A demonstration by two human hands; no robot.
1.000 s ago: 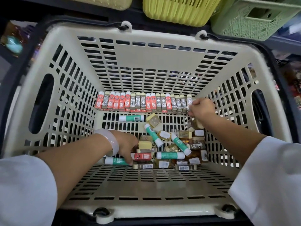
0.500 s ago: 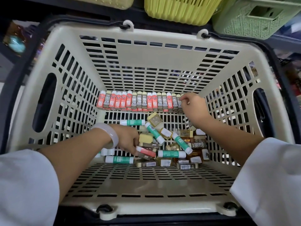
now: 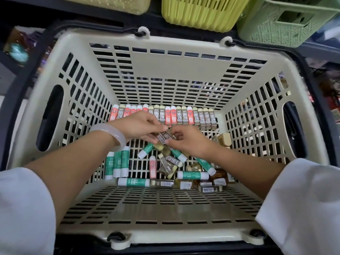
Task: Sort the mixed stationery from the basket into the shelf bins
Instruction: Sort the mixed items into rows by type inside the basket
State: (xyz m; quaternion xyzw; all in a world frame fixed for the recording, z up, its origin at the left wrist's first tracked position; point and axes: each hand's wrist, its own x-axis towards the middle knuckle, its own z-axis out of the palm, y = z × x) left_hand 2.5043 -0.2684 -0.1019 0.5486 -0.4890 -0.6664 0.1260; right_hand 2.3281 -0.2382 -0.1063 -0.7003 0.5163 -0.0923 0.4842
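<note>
A cream slotted basket (image 3: 176, 74) holds mixed stationery. Red and olive 2B lead boxes (image 3: 185, 116) stand in a row along its far wall. Green-and-white glue sticks (image 3: 117, 163) lie side by side at the left, and a loose pile of glue sticks, lead boxes and small brown items (image 3: 184, 172) lies in the middle. My left hand (image 3: 138, 127) and my right hand (image 3: 189, 142) meet above the pile. Both pinch one olive lead box (image 3: 164, 137) between their fingertips.
Shelf bins stand beyond the basket: a pale yellow bin (image 3: 110, 4), a bright yellow-green bin (image 3: 204, 13) and a light green lattice bin (image 3: 287, 23). A dark handle (image 3: 316, 85) frames the basket rim. The near part of the basket floor (image 3: 161, 205) is bare.
My right hand left the row at the far wall and came to the middle. My left hand rose from the pile with an olive lead box, and both hands now pinch it.
</note>
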